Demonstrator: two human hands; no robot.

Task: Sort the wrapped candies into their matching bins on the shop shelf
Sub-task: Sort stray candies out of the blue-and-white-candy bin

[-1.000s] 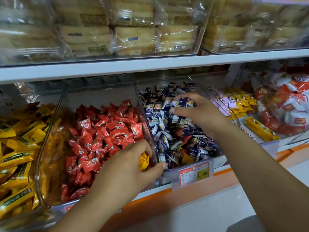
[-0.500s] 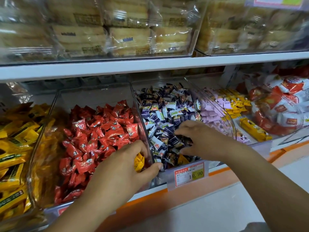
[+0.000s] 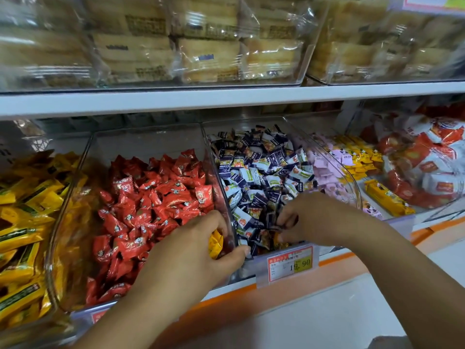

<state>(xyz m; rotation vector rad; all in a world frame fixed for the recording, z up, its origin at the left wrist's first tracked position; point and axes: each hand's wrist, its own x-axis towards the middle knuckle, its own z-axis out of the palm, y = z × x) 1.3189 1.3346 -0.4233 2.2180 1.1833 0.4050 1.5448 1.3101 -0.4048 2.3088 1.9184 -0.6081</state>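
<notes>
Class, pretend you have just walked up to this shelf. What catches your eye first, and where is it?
The red candies heap up at centre, bright between yellow packs at far left and blue-and-white candies to the right. In front, the left hand grips yellow candies at the wall between red and blue-and-white, while the right hand reaches into the blue-and-white heap above the price tag.

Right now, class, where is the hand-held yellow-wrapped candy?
Head view, low centre: the yellow-wrapped candy sits in the left hand, at the front right corner of the clear plastic bin of red candies.
</notes>
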